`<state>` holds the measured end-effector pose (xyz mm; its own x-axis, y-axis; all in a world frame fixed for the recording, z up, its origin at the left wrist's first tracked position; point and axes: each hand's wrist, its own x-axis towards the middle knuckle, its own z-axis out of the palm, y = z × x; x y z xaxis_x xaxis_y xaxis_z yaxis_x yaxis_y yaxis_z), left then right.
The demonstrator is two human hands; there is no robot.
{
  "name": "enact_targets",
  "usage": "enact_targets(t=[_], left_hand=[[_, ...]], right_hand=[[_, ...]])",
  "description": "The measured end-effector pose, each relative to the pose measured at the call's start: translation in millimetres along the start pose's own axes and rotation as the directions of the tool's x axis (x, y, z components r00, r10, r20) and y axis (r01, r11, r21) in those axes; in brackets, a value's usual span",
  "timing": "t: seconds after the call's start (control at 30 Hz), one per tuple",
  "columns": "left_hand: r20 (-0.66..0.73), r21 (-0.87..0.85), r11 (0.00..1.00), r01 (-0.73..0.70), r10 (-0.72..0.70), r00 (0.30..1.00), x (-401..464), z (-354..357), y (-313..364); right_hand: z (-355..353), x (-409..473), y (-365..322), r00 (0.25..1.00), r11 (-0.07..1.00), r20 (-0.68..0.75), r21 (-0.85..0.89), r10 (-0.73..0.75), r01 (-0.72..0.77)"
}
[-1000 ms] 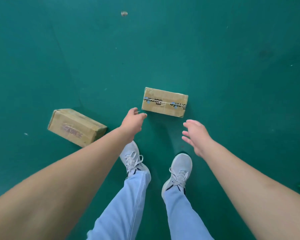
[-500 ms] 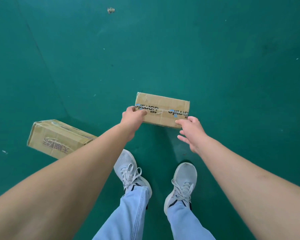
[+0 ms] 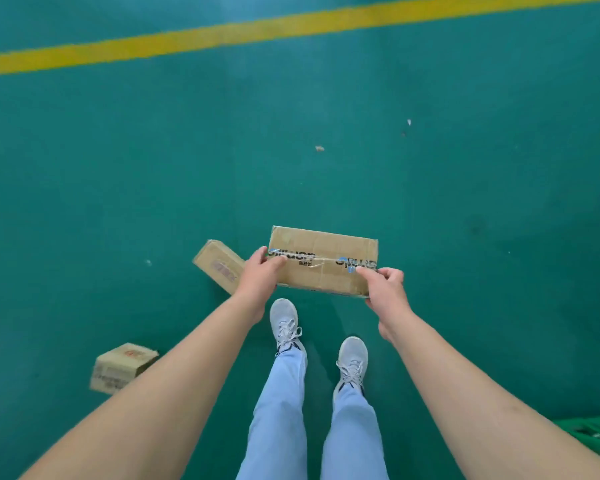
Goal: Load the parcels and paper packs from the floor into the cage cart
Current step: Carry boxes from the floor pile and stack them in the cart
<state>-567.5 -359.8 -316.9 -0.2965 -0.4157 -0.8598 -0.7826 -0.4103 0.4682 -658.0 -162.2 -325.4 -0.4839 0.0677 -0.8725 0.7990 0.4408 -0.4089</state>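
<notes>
A green metal-barred frame is cut off by the lower right edge, the left forearm hides part of a small brown cardboard box, and its print is unreadable.

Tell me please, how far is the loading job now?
Done: nothing can be confirmed, since the cage cart is not clearly in view. In hand: the left hand and right hand hold one taped box at its two ends. Left: two boxes lie on the green floor, one beside the left hand, another nearer the person.
</notes>
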Motion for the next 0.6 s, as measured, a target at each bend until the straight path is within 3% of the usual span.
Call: enact_targets(t=[0.1,0.33,0.6], left_hand=[[-0.056,-0.055,0.997,-0.052,0.049,0.997,-73.0,-37.0,16.8],[-0.282,-0.358,0.921,-0.153,0.049,0.958,-232.2,-87.1,1.6],[-0.430,-0.620,0.740,-0.262,-0.041,0.902,-386.9,-95.2,-94.2]], right_hand=[[-2.7,-64.4,-32.8,0.993,0.994,0.065,-0.035,-0.097,0.099],[-14.1,-199.0,-58.8,0.920,0.953,0.317,-0.115,-0.231,0.280],[-40.5,-305.3,-14.7,0.774,0.913,0.624,-0.244,-0.109,0.325]])
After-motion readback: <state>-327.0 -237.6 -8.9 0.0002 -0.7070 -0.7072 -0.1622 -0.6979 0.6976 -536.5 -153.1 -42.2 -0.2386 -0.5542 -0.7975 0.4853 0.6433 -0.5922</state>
